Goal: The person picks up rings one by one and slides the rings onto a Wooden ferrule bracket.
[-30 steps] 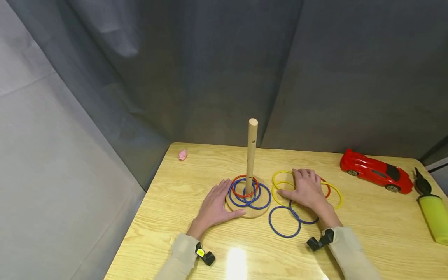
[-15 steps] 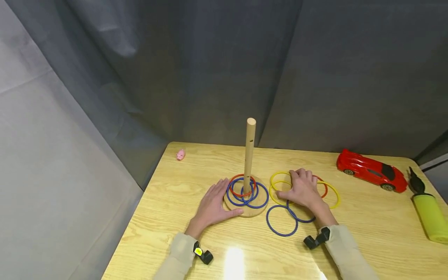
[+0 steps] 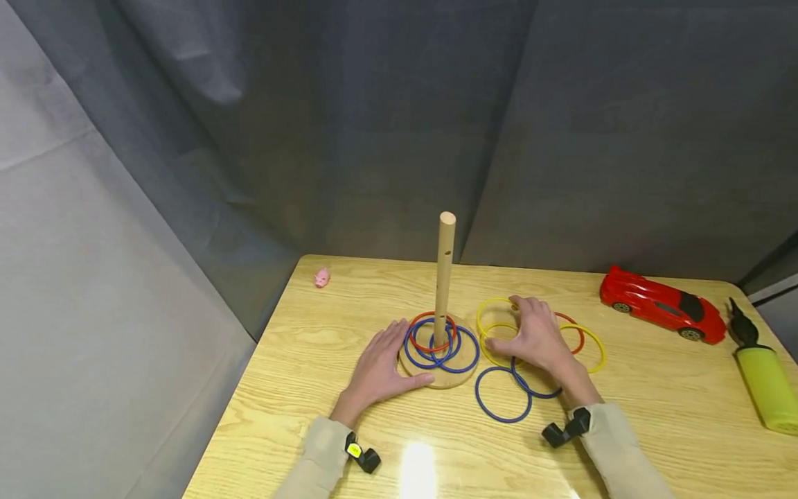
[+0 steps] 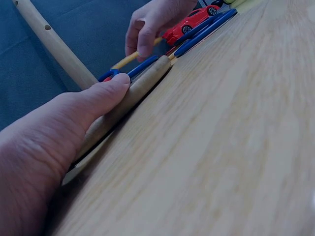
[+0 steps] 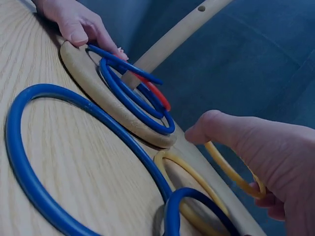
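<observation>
The wooden ring-toss stand (image 3: 444,277) is upright on the table, with a red ring (image 3: 424,315) and several blue rings (image 3: 472,362) around its post. My left hand (image 3: 379,371) holds the edge of its round base (image 4: 142,83), thumb on the near rim, fingers along the left side. Right of the stand, my right hand (image 3: 541,339) pinches a yellow ring (image 5: 226,169) between thumb and fingers, its near side tilted up off the table. Below it lies another yellow ring (image 5: 192,172). Two blue rings (image 3: 479,398) overlap in front.
Behind my right hand lie a red ring (image 3: 581,334) and a yellow ring (image 3: 603,350). A red toy car (image 3: 663,305) and a yellow-green pump with a black nozzle (image 3: 768,388) are at the right. A pink toy pig (image 3: 321,277) sits back left. Dark curtain (image 3: 386,138) hangs behind.
My right hand has closed on the yellow ring and raised it slightly, shifting a little left. My left hand keeps its place on the base.
</observation>
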### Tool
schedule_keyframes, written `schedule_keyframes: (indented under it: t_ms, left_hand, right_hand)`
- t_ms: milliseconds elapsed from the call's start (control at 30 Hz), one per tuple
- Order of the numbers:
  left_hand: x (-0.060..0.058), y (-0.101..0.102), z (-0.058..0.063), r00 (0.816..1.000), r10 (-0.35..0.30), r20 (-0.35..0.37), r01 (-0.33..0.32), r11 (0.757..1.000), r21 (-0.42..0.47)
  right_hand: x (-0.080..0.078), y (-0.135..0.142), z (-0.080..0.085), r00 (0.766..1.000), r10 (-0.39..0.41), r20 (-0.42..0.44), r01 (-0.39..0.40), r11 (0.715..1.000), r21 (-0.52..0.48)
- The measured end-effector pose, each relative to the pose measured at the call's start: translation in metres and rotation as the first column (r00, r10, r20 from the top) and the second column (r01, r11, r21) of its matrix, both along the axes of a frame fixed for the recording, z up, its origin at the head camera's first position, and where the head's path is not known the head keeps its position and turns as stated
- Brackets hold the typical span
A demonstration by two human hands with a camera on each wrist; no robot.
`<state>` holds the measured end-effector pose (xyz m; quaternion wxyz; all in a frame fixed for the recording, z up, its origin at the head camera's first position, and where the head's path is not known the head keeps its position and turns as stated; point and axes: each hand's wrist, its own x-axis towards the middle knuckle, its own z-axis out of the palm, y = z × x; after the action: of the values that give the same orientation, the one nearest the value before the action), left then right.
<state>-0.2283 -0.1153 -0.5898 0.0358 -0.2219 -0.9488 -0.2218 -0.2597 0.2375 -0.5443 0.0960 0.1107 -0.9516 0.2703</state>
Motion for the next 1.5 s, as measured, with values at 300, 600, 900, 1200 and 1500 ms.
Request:
schedule_keyframes:
  t_ms: [300, 600, 900, 1200, 1500]
  left_hand:
    - [-0.001, 0.0, -0.001, 1.0, -0.003, -0.015, 0.003, 1.0, 0.008]
    - [0.0, 0.001, -0.001, 1.0, 0.008, 0.007, -0.008, 1.0, 0.001]
    - [-0.001, -0.001, 0.001, 1.0, 0.014, 0.003, -0.014, 1.0, 0.007]
    - [-0.001, 0.001, -0.001, 1.0, 0.005, -0.013, -0.005, 1.0, -0.004]
    - [0.0, 0.001, 0.001, 1.0, 0.003, -0.015, -0.004, 1.0, -0.003]
  right_hand:
    - [0.009, 0.0, 0.016, 0.999, 0.029, -0.033, -0.03, 0.998, -0.047]
    - [0.023, 0.005, 0.025, 0.987, 0.039, -0.158, -0.045, 0.999, -0.032]
    - [0.027, 0.008, 0.024, 0.98, 0.044, -0.195, -0.056, 0.997, -0.058]
    - [0.03, 0.012, 0.023, 0.983, 0.044, -0.178, -0.057, 0.996, -0.068]
    - [0.03, 0.009, 0.024, 0.981, 0.068, -0.18, -0.089, 0.99, -0.111]
